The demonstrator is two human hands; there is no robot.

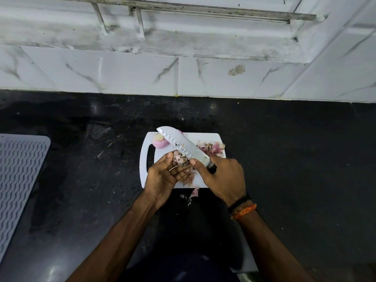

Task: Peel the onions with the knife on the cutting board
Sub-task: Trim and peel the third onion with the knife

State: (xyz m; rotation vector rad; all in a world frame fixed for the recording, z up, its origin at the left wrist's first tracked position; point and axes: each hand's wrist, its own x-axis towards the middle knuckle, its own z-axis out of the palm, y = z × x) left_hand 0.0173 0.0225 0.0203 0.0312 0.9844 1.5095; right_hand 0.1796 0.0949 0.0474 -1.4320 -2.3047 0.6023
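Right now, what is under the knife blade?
An onion held in the left hand sits under the blade mid-length. A peeled onion lies beside the tip; a pink bit peeks behind, mostly covered.

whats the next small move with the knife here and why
Probably draw the knife toward the right thumb to lift off a strip of skin: the left hand cups a still dirty, unpeeled onion, and the right hand has the blade against it.
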